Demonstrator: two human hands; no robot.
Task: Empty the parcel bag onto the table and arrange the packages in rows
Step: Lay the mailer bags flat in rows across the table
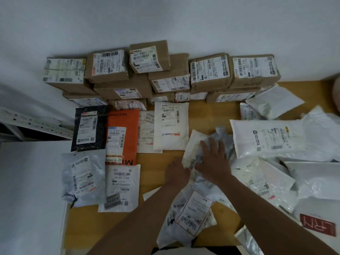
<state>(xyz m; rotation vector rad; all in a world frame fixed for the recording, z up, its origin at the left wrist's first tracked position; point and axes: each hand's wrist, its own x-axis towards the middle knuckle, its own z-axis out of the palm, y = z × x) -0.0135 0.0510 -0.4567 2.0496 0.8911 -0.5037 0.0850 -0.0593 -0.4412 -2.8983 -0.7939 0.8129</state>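
Both hands meet on a small white mailer [195,150] near the middle of the wooden desk [207,115]. The right hand [213,159] lies flat on it, fingers straight; the left hand [176,170] grips its near edge. Cardboard boxes [149,58] stand stacked along the wall, flat mailers like the orange one [122,137] lie in rows at left, and loose white bags [266,138] are heaped at right.

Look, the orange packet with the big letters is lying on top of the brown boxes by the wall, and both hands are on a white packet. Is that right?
Not quite. The orange packet lies flat on the table, in front of the brown boxes, between a black packet and white ones. The head view shows this. Both the left hand and right hand are on a white packet.
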